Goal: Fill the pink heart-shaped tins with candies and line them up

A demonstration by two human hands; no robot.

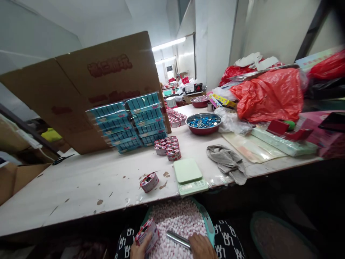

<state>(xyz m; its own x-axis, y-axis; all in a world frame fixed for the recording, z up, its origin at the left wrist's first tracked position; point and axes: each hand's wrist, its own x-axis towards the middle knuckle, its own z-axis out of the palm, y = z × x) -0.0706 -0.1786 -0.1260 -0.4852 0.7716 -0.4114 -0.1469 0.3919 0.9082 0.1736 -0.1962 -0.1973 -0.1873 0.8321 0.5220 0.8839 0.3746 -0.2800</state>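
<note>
Right now, the left hand (141, 247) is gripping a red-and-white carton (148, 235), with thumb and fingers closing around its lower part and the carton tilting over the left side of a teal basin (208, 220). Pale pink and white pellets (175, 217) are filling this basin, which is sitting below the table edge between two legs in black trousers (229, 239) with white lettering. Over the pellets, the right hand (202, 247) is closing around the near end of a shiny metal tube (178, 239), whose far end is pointing toward the carton without touching it. On the white table (81, 190), a similar single carton (149, 182) is standing near the front edge, its top showing a dark opening, and a pale green scale (188, 171) is sitting to its right with nothing resting on its plate. Behind the scale, a cluster of matching cartons (169, 146) is standing close together, while stacked blue packs (121, 124) are leaning in front of a large cardboard sheet (107, 72). Farther right, a grey cloth (228, 163) is lying crumpled near the edge, and a metal bowl (203, 131) behind it is holding blue-wrapped pieces (203, 121).
</note>
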